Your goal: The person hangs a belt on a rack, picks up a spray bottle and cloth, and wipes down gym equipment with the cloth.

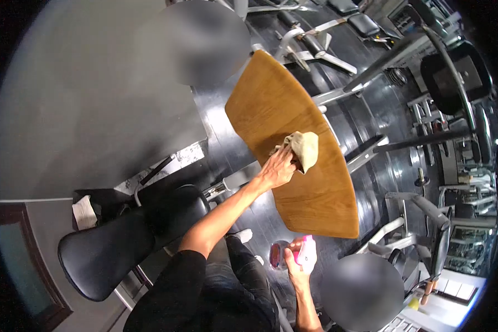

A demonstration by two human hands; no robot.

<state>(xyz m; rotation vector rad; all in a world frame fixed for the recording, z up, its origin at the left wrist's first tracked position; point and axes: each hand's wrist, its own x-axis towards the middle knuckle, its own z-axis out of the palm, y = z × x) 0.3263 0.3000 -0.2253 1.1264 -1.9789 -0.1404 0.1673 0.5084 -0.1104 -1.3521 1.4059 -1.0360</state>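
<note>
My left hand (279, 167) presses a crumpled beige cloth (305, 149) onto a curved wooden panel (315, 202). The fingers are bent over the cloth, near the panel's middle. Lower in the view, my right hand (300, 266) is closed around a spray bottle with a pink and white trigger head (306, 250). Its clear body (278, 255) shows reddish contents and sticks out to the left of the hand. The bottle is just beyond the panel's lower end, apart from it.
A black padded seat (108, 249) stands at the left, by a grey wall (83, 110). Metal gym machine frames (365, 157) stand beyond the panel's right side. Dark flooring (382, 116) runs beneath. Two round blurred patches hide parts of the view.
</note>
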